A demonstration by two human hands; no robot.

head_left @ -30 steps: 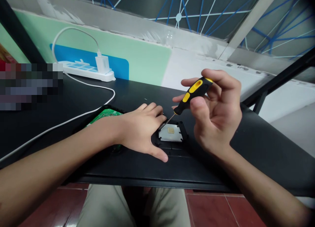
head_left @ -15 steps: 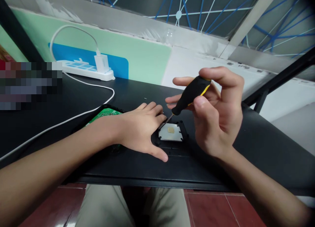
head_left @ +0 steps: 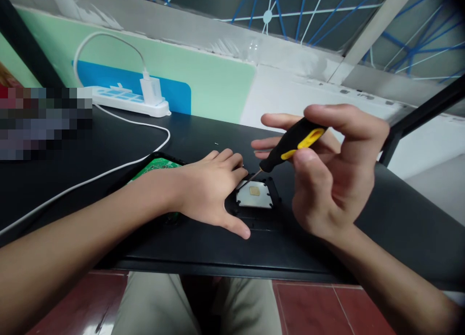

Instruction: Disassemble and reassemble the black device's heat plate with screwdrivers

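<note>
Now, R hand [head_left: 336,180] pinching screwdriver [head_left: 292,143], L hand [head_left: 207,189] spread nr silver plate [head_left: 246,198], gap to desk edge [head_left: 203,271]

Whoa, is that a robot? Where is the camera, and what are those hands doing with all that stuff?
There is no robot here, just a person's two bare hands. One camera on the person's head took all the pictures, looking forward and down.

The right hand holds a black and yellow screwdriver. Its thin metal shaft slants down to the left edge of a silver plate that sits in a black part. The left hand holds no tool and is spread, palm down, beside the plate.

On the black table there is also a green circuit board, partly hidden under the left arm. Farther back, a white charger is plugged into a power strip, with a long white cable curling away.
</note>
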